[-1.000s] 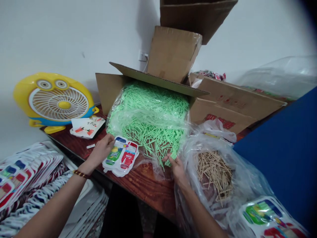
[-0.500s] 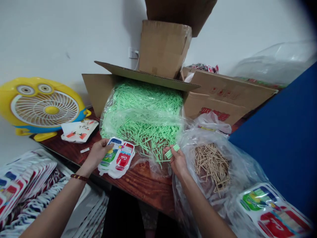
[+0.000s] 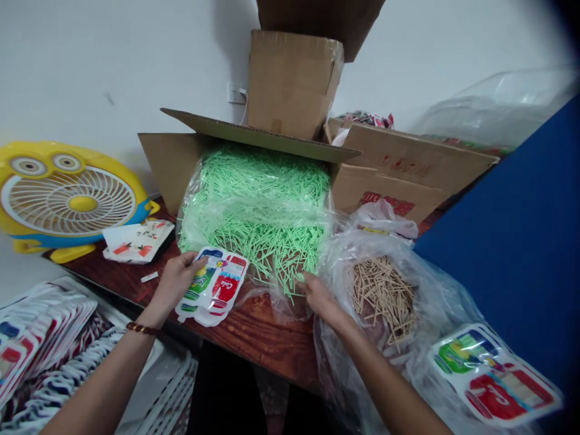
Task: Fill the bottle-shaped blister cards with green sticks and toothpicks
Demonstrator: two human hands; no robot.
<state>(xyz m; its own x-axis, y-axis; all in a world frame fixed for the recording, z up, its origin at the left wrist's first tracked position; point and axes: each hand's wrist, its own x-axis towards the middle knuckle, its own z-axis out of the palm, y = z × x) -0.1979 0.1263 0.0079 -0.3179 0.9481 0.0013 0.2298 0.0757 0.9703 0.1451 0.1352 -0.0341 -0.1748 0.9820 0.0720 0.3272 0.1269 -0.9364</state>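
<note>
One flat white plastic pack [image 3: 214,290], printed with a green and a red drink, is pinched by the left hand [image 3: 175,279] at its upper-left edge, near the front of a dark reddish-brown wooden table [image 3: 265,332]. The right hand [image 3: 318,296], fingers curled, meets the front of a loose heap of thin pale-green sticks [image 3: 254,246] spread from a clear plastic bag [image 3: 290,311] in an open brown cardboard box [image 3: 167,158]; whether it grips any cannot be told. Possible faults: a slackened left pinch could let the pack slide off the table; a tug on the bag's crumpled lip could scatter green sticks; the right forearm [image 3: 376,371], jostling the neighbouring translucent bag [image 3: 441,317] of slim tan sticks [image 3: 387,290], could mix the two kinds.
</note>
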